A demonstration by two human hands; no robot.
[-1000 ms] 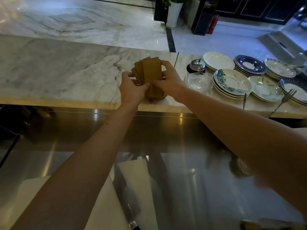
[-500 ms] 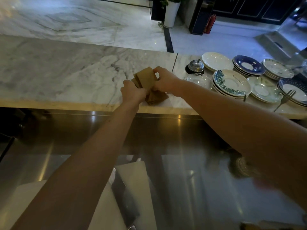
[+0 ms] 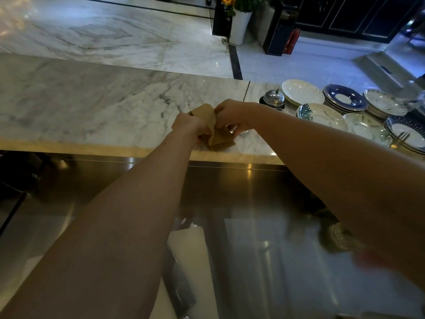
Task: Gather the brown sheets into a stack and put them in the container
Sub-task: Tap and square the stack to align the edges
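Observation:
A bundle of brown sheets stands between my two hands near the front edge of the marble counter. My left hand grips the bundle's left side, and my right hand pinches it from the top right. The sheets lean and fan out a little, and their lower ends rest on the counter or on something brown beneath. A clear glass dish peeks out just below my right hand, mostly hidden. I cannot tell which item is the container.
Stacks of patterned plates and blue-rimmed plates fill the counter's right end, beside a chrome bell and a fork. Below the counter runs a steel worktop with a white board.
Both hands have lowered the brown sheets from an upright fan down to the counter and closed in tighter around them. The view has shifted slightly.

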